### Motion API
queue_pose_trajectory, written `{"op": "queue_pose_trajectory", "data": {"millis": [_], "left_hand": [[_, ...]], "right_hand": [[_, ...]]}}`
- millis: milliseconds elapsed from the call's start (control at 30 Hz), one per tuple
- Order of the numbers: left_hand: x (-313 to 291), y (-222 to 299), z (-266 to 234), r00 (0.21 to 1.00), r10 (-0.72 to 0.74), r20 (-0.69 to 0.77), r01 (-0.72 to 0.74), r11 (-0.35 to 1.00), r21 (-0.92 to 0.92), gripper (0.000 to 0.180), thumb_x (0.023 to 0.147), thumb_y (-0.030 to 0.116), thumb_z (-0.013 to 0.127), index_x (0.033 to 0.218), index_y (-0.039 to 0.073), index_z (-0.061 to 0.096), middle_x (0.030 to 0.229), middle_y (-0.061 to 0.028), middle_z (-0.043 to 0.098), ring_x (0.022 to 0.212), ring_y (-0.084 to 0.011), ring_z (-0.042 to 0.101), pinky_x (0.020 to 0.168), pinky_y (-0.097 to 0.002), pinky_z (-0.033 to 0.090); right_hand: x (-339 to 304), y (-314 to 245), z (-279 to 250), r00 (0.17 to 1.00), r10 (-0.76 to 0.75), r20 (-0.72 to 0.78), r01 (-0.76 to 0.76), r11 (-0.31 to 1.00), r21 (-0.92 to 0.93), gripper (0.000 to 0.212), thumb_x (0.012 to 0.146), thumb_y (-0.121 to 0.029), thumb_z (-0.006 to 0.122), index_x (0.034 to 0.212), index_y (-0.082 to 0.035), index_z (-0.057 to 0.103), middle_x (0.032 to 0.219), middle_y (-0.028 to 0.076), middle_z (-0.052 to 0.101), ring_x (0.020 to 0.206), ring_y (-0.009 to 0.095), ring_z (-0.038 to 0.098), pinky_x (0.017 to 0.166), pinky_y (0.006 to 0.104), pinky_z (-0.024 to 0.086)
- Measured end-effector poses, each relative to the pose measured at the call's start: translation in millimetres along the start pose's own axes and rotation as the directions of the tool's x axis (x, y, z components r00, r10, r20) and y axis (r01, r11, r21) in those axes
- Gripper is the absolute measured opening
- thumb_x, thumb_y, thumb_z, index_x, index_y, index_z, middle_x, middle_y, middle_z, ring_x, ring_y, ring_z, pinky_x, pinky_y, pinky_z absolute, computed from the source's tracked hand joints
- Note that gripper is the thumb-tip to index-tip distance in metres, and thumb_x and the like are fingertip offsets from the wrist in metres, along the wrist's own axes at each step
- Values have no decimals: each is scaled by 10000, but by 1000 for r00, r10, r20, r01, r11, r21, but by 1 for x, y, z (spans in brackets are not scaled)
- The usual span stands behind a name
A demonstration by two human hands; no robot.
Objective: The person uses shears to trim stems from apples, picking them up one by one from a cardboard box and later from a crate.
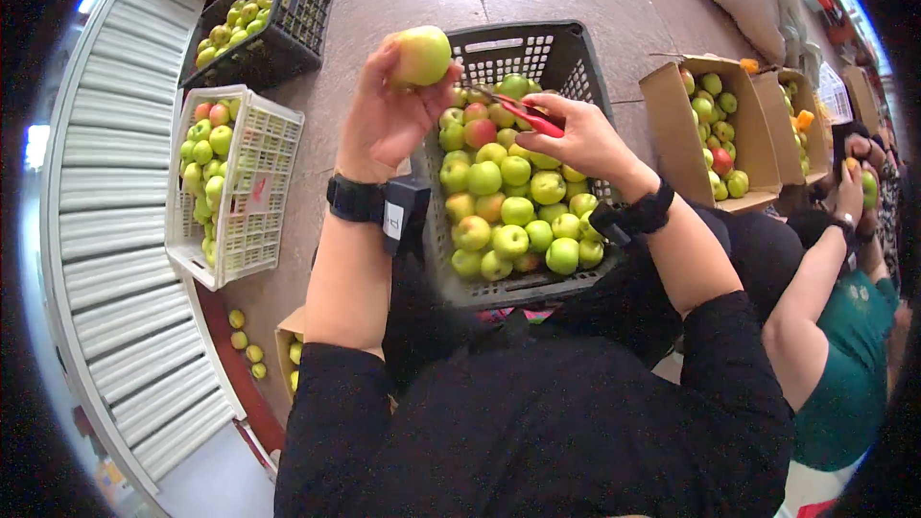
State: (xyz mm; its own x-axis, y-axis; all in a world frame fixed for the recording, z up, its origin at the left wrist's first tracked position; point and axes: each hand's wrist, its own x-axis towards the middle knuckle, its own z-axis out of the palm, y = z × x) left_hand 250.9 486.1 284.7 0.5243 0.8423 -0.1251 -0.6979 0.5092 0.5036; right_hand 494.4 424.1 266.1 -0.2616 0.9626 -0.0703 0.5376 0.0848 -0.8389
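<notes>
Red-handled metal clippers (523, 110) blurred at tips — right fingers (559, 105) gripped them; left fingers (382, 59) pinched round yellow-green apple (423, 56). Black perforated plastic crate (587, 67) held green-and-reddish apples (484, 176).

The head camera looks steeply down and forward over the wearer's black shirt (537, 422), with the left hand (376, 125) and right hand (590, 146) close below. Its fisheye reach runs from a bowed slatted surface (120, 201) at left to a co-worker (839, 374) near the right rim.
</notes>
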Motion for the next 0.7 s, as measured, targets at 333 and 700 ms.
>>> {"op": "queue_pose_trajectory", "data": {"millis": [333,700], "left_hand": [[-15,66,-22,639,524,-563,-567,816,115,582,672,430,735,1083,95,495,1015,-80,488,929,-238,490,807,-399,388],[-23,79,-29,533,558,-636,-688,724,58,593,652,453,733,1090,140,485,1046,-59,465,954,-217,461,820,-397,360]], "right_hand": [[12,17,16,857,349,378,-514,618,595,483,956,-464,354,1191,-64,490,726,80,629,504,136,580,479,232,460],[112,-1,50,694,-42,719,-712,111,693,493,925,-487,382,1098,-55,543,831,114,594,673,214,571,565,337,464]]}}
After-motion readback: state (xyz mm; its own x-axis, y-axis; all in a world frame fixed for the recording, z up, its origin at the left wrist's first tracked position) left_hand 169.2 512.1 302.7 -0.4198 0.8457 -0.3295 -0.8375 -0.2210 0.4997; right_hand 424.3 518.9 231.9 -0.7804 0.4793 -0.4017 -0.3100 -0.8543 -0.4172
